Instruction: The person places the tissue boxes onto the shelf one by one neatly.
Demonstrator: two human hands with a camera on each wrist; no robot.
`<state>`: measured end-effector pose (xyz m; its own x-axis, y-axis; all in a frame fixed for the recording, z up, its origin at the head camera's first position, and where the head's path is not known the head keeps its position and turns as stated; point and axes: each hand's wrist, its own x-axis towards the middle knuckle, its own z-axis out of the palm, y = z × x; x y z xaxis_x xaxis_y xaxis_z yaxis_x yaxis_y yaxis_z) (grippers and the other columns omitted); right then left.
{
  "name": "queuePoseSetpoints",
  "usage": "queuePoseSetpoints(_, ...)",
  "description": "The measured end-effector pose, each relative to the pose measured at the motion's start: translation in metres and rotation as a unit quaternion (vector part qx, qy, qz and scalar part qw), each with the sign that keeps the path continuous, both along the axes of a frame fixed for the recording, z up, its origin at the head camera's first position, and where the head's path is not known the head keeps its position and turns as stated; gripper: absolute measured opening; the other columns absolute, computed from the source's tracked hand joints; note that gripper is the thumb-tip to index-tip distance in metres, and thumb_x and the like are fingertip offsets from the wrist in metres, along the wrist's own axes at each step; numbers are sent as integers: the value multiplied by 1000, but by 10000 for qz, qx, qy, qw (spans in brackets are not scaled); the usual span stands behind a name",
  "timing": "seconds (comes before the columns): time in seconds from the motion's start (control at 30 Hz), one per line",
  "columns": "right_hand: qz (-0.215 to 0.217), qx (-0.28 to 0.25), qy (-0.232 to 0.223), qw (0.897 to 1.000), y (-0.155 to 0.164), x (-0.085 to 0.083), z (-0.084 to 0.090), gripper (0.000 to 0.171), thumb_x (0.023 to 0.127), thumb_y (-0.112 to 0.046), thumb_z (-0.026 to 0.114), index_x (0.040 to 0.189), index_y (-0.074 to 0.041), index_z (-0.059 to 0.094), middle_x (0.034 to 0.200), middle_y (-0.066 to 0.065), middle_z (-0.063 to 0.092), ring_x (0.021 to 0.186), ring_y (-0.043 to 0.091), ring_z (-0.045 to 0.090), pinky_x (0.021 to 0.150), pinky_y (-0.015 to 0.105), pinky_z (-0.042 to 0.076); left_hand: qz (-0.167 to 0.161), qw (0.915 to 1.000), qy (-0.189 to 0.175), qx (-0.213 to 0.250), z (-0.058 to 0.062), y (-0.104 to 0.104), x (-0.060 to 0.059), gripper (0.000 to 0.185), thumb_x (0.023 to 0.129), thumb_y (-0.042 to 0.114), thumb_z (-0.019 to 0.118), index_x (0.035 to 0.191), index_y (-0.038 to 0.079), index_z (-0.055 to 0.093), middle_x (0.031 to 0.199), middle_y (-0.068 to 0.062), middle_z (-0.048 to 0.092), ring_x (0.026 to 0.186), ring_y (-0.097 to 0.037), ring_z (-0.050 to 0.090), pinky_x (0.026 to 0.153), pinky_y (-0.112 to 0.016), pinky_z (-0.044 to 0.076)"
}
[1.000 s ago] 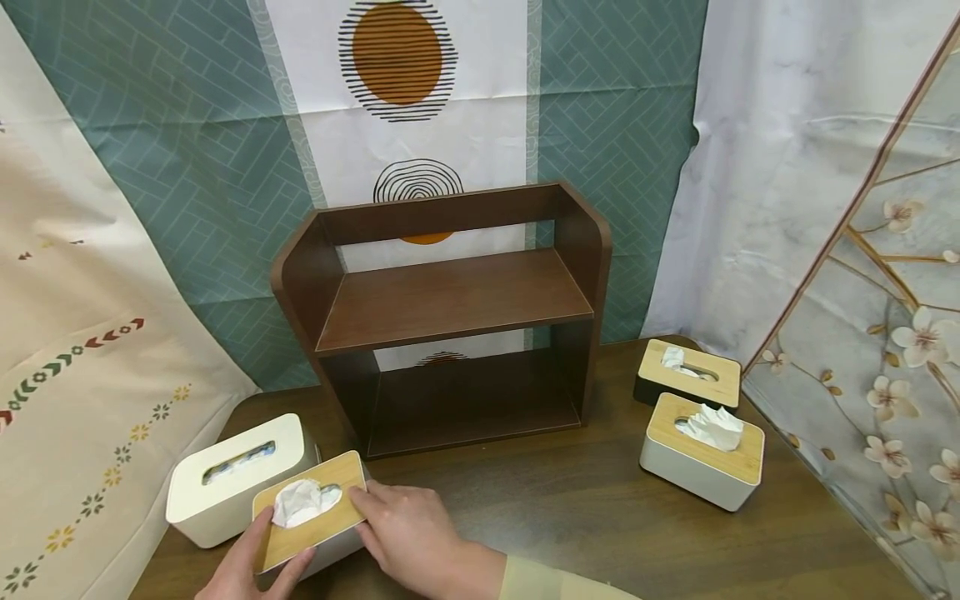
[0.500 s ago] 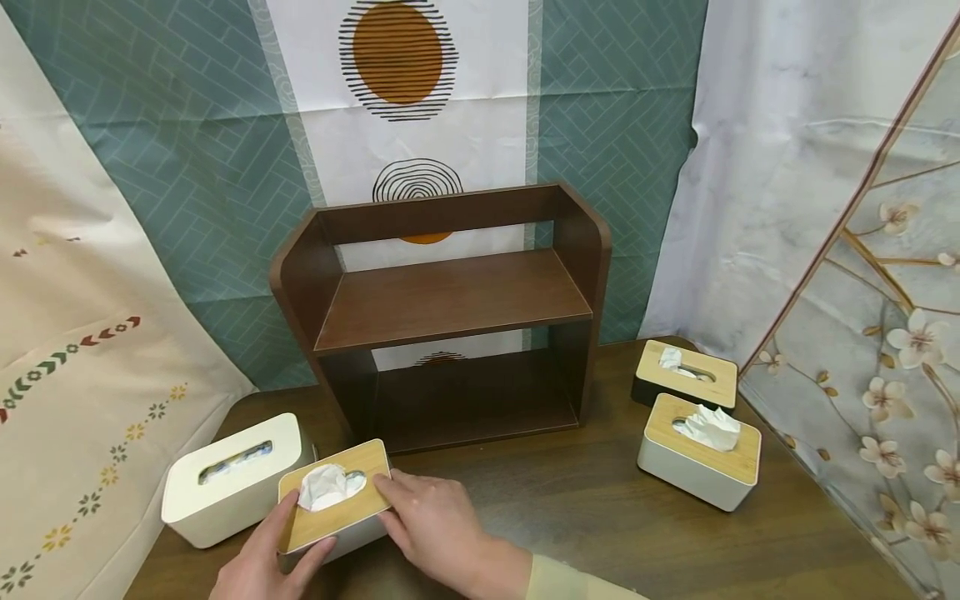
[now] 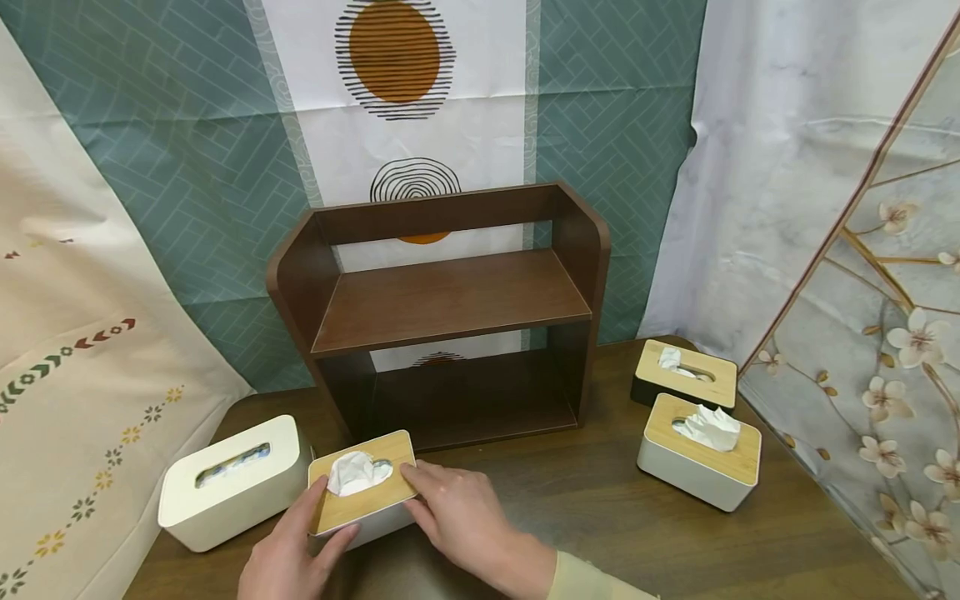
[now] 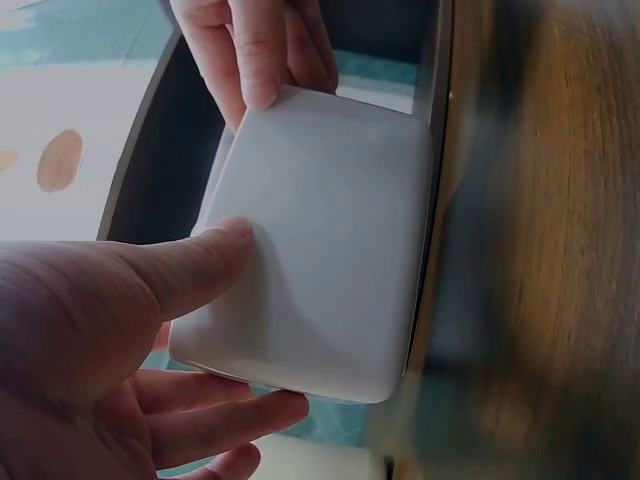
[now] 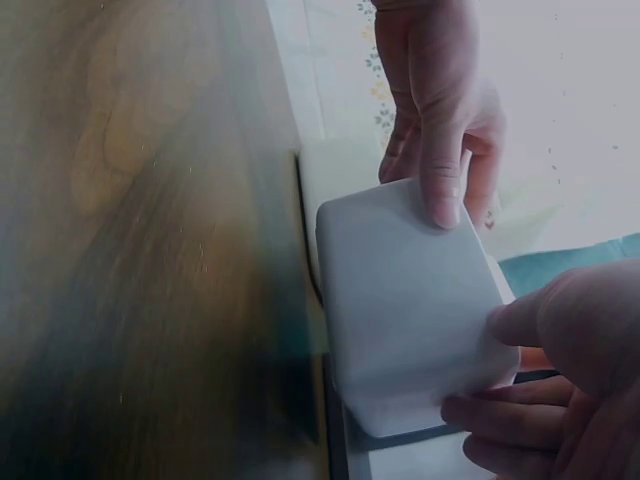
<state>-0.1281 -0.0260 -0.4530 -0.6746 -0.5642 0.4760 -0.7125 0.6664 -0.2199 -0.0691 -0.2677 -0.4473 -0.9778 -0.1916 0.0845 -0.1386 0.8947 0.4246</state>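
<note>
A white tissue box with a bamboo lid (image 3: pixel 363 487) and a tissue poking out is held between both hands, just in front of the brown two-tier shelf (image 3: pixel 450 300). My left hand (image 3: pixel 315 533) grips its near left end, thumb on the lid edge. My right hand (image 3: pixel 435 500) grips the right end. The left wrist view shows the box's white underside (image 4: pixel 320 260) with my left thumb (image 4: pixel 200 265) against it. The right wrist view shows the same underside (image 5: pixel 410 300) raised above the wooden table (image 5: pixel 150 250).
An all-white tissue box (image 3: pixel 228 483) sits on the table at left, close to the held box. At right stand a white box with bamboo lid (image 3: pixel 701 450) and a black one (image 3: pixel 684 375) behind it. Patterned curtains hang around the table (image 3: pixel 600 517).
Both hands have carried the bamboo-lidded box rightward and away from me, from beside the all-white box toward the front of the shelf's lower opening.
</note>
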Motion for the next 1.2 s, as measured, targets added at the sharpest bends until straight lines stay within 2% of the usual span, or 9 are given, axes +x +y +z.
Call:
queuePoseSetpoints(0.1,-48,-53,-25,10000,6,-2,0,42,105,-32,79,144,-16,74,138,3,76,116,14,77,79,36,64,-88,9999,38,59,1,6,-4,92,94,50,88,163,3,49,155,-31,58,124,-57,66,93,-69,57)
queuePoseSetpoints(0.33,-121,-149,-72,9998,18,-7,-1,42,105,-31,79,144,-14,74,138,4,76,116,16,77,78,38,65,-262,9985,475,116,-1,19,-8,83,93,39,92,160,6,55,148,-27,65,117,-53,72,88,-68,58)
queuePoseSetpoints(0.67,-329,-321,-16,9989,32,-15,-2,43,103,-29,81,142,-12,75,135,6,78,114,20,79,77,42,65,-498,9931,1045,203,0,35,-18,79,92,34,93,158,7,58,151,-22,65,126,-48,70,94,-66,57)
queuePoseSetpoints(0.97,-380,-477,95,9981,40,-28,-2,43,101,-26,84,139,-7,76,131,9,79,110,22,80,78,43,66,-502,9924,1093,280,0,46,-39,78,92,33,93,158,9,59,153,-22,64,132,-45,67,100,-67,55)
queuePoseSetpoints(1.2,-476,-560,116,9972,43,-44,-3,42,102,-26,83,138,-7,76,131,8,79,108,23,80,79,43,66,-657,9874,1397,352,-4,49,-57,75,93,34,93,158,13,61,154,-16,65,133,-41,67,99,-65,56)
